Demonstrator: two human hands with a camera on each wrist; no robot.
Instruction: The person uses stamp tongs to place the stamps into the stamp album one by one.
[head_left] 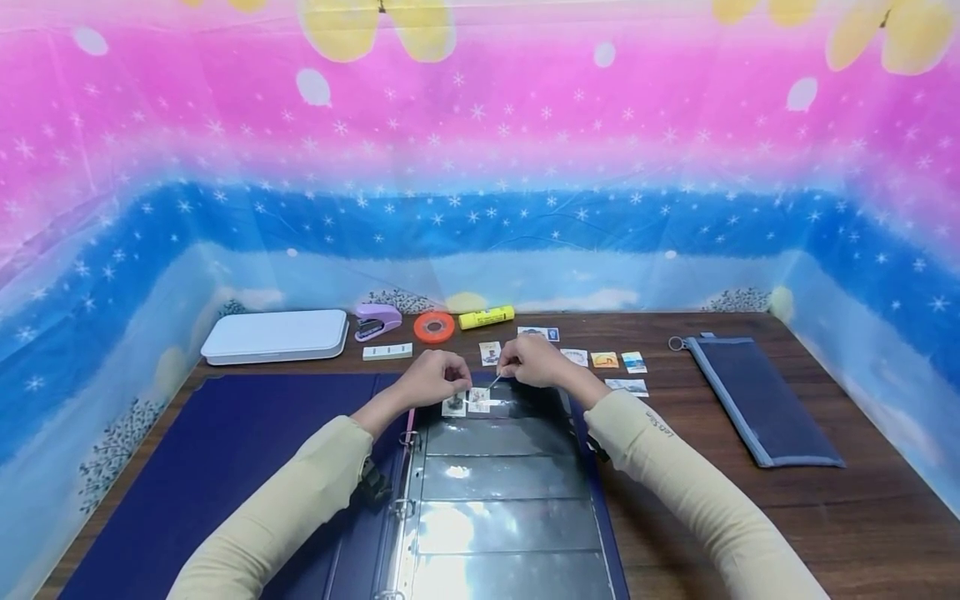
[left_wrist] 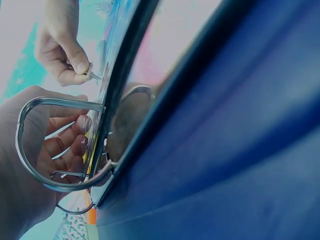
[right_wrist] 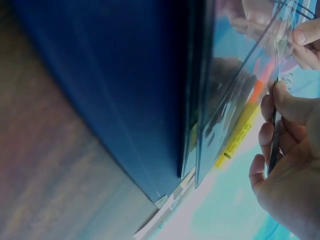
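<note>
A ring binder point(head_left: 270, 467) lies spread wide, with a black page of clear strip pockets point(head_left: 510, 479) on its right side. Two small stamps, a left stamp point(head_left: 453, 408) and a right stamp point(head_left: 478, 402), are at the page's top strip. My left hand point(head_left: 433, 377) is bent over the left stamp, its thumb and fingers pinching the clear pocket film point(right_wrist: 284, 42) at the top. Metal tweezers point(right_wrist: 274, 140) are gripped in my right hand point(head_left: 534, 360), between thumb and fingers. Their tips point down-left at the right stamp.
Behind the binder stand a white case point(head_left: 273, 337), purple stapler point(head_left: 377, 322), orange tape roll point(head_left: 433, 327) and yellow glue stick point(head_left: 486, 317). Several loose stamps point(head_left: 604, 360) lie right of the page. A dark zip pouch point(head_left: 765, 400) is farther right. Metal rings point(head_left: 405, 507) rise along the spine.
</note>
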